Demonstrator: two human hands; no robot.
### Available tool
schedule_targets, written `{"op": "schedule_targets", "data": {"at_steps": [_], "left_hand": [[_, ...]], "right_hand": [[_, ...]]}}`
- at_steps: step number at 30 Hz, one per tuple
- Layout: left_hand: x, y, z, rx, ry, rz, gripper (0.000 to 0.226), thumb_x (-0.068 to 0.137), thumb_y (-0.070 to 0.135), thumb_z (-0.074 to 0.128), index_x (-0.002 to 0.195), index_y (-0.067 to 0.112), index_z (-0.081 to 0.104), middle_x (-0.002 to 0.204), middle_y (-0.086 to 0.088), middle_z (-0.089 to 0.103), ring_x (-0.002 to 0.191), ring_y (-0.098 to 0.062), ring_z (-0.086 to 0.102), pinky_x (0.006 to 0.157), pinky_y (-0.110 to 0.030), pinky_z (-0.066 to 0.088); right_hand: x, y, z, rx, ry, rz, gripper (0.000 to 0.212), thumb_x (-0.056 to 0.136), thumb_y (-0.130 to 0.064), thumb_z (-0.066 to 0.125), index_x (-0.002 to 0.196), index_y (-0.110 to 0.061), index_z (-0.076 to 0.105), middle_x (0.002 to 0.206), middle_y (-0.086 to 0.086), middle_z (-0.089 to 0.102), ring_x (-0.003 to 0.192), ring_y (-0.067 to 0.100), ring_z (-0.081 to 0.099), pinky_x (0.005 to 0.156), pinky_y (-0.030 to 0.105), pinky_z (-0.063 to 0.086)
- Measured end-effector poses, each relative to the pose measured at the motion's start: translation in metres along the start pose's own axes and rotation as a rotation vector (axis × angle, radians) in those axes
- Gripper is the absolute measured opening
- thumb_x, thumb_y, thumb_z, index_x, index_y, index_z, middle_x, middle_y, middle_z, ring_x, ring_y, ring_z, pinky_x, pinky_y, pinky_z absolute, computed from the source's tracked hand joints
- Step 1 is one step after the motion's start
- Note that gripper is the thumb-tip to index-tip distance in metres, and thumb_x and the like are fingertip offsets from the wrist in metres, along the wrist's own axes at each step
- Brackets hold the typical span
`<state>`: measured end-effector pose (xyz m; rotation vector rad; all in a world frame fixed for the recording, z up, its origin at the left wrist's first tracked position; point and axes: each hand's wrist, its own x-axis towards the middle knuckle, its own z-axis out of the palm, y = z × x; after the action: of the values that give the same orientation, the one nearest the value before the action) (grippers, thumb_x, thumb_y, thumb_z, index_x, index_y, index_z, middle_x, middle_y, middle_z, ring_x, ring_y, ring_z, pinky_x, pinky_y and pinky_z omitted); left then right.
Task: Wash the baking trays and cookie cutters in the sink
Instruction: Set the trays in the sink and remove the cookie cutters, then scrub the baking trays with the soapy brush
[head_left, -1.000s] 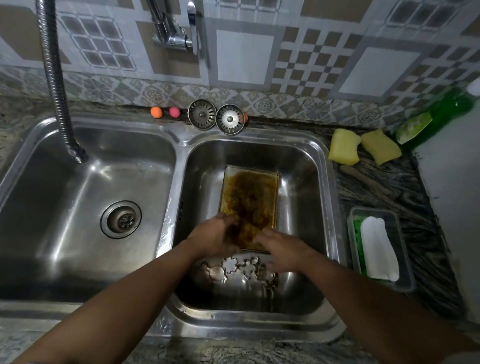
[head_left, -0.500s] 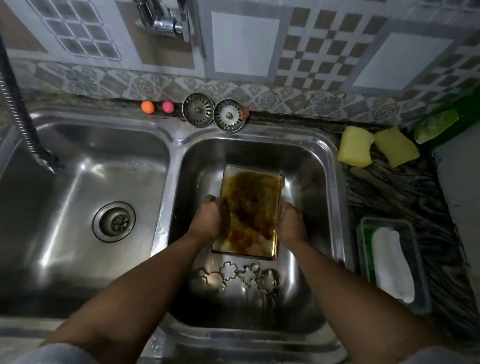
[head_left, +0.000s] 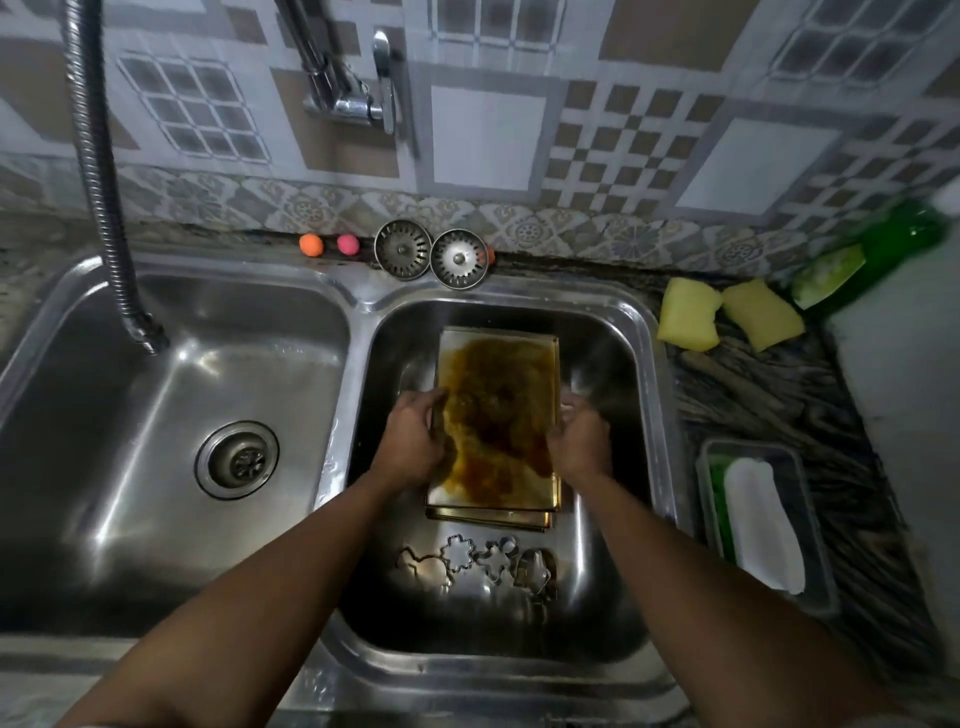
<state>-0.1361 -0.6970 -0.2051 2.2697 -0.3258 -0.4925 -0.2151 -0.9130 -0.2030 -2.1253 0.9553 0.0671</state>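
Centre of the frame, in the right basin of the sink (head_left: 358, 312): a stack of baking trays (head_left: 498, 384), top face smeared brown. Clamped on the stack's left edge, the left grip (head_left: 413, 441), fingers curled over the rim; clamped on the right edge, the right grip (head_left: 579, 441). Just below the stack, on the basin floor, a row of metal cookie cutters (head_left: 478, 564), untouched. Upper centre, behind the sink, 2 strainers (head_left: 402, 248) beside an orange ball (head_left: 310, 244) and a pink ball (head_left: 347, 243). Right, on the desk, 2 yellow sponges (head_left: 688, 314), a green bottle (head_left: 872, 254), a plastic container (head_left: 795, 467).
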Motion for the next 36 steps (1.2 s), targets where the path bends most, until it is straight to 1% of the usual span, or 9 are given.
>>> {"op": "schedule_targets", "data": {"at_steps": [5, 10, 12, 15, 20, 24, 27, 31, 36], "left_hand": [[-0.005, 0.013, -0.019, -0.249, -0.127, 0.004, 0.068, 0.087, 0.005, 0.07, 0.147, 0.025, 0.045, 0.147, 0.002, 0.048, 0.128, -0.012, 0.05, 0.099, -0.02, 0.042], [-0.006, 0.029, -0.036, -0.394, -0.138, 0.092, 0.071, 0.08, -0.003, 0.076, 0.136, 0.037, 0.054, 0.144, 0.007, 0.051, 0.138, -0.011, 0.042, 0.116, -0.041, 0.037], [-0.009, 0.034, -0.041, -0.443, -0.093, 0.12, 0.074, 0.077, -0.005, 0.078, 0.124, 0.047, 0.057, 0.136, 0.013, 0.056, 0.134, -0.014, 0.049, 0.112, -0.048, 0.042], [-0.022, 0.042, -0.051, -0.521, -0.041, 0.166, 0.07, 0.076, -0.013, 0.075, 0.126, 0.031, 0.058, 0.13, 0.006, 0.058, 0.129, -0.016, 0.052, 0.108, -0.048, 0.046], [-0.038, 0.06, -0.058, -0.565, -0.023, 0.211, 0.067, 0.08, -0.017, 0.069, 0.132, 0.022, 0.054, 0.125, 0.011, 0.057, 0.124, -0.013, 0.052, 0.09, -0.021, 0.055], [-0.047, 0.059, -0.056, -0.584, -0.011, 0.192, 0.068, 0.082, -0.013, 0.069, 0.12, 0.042, 0.058, 0.136, 0.007, 0.055, 0.128, -0.015, 0.052, 0.094, -0.032, 0.055], [-0.056, 0.063, -0.054, -0.594, -0.006, 0.201, 0.07, 0.084, -0.012, 0.066, 0.115, 0.05, 0.056, 0.135, 0.007, 0.054, 0.126, -0.013, 0.052, 0.094, -0.033, 0.055], [-0.066, 0.066, -0.049, -0.617, -0.003, 0.198, 0.066, 0.087, -0.014, 0.061, 0.118, 0.045, 0.055, 0.135, 0.005, 0.053, 0.123, -0.01, 0.051, 0.086, -0.02, 0.054], [-0.06, 0.072, -0.055, -0.619, 0.011, 0.17, 0.057, 0.093, -0.012, 0.053, 0.13, 0.03, 0.055, 0.135, 0.006, 0.05, 0.115, -0.007, 0.053, 0.069, -0.01, 0.053]], "right_hand": [[0.003, -0.024, -0.031, 0.079, -0.009, -0.072, 0.042, 0.089, -0.016, 0.068, 0.128, -0.025, 0.055, 0.102, -0.002, 0.07, 0.091, 0.014, 0.067, 0.074, 0.033, 0.058], [-0.001, -0.044, -0.055, 0.075, 0.038, -0.152, 0.043, 0.088, -0.015, 0.069, 0.129, -0.018, 0.058, 0.1, 0.004, 0.073, 0.092, 0.019, 0.069, 0.078, 0.033, 0.057], [-0.011, -0.049, -0.064, 0.074, 0.061, -0.204, 0.048, 0.089, -0.013, 0.068, 0.135, -0.008, 0.054, 0.104, 0.01, 0.073, 0.1, 0.02, 0.068, 0.081, 0.025, 0.05], [-0.036, -0.053, -0.088, 0.006, 0.135, -0.25, 0.039, 0.09, -0.015, 0.066, 0.127, -0.007, 0.06, 0.103, 0.007, 0.072, 0.092, 0.014, 0.063, 0.076, 0.017, 0.04], [-0.072, 0.018, -0.149, -0.168, 0.379, -0.244, 0.033, 0.087, -0.033, 0.055, 0.113, -0.015, 0.067, 0.111, 0.015, 0.068, 0.102, 0.034, 0.064, 0.088, 0.039, 0.052], [-0.106, 0.086, -0.176, -0.431, 0.359, -0.182, 0.051, 0.088, -0.023, 0.063, 0.134, -0.004, 0.054, 0.125, 0.027, 0.058, 0.111, 0.046, 0.056, 0.097, 0.047, 0.044], [-0.115, 0.103, -0.176, -0.342, 0.28, -0.147, 0.058, 0.094, -0.012, 0.061, 0.146, -0.003, 0.04, 0.134, 0.028, 0.052, 0.12, 0.043, 0.051, 0.1, 0.04, 0.04], [-0.118, 0.109, -0.172, -0.262, 0.273, -0.12, 0.048, 0.099, -0.016, 0.054, 0.144, -0.003, 0.044, 0.14, 0.025, 0.051, 0.126, 0.039, 0.05, 0.104, 0.037, 0.038], [-0.113, 0.095, -0.185, -0.121, 0.419, -0.168, 0.042, 0.103, -0.016, 0.043, 0.143, -0.006, 0.047, 0.137, 0.023, 0.054, 0.124, 0.037, 0.052, 0.109, 0.038, 0.039]]}}
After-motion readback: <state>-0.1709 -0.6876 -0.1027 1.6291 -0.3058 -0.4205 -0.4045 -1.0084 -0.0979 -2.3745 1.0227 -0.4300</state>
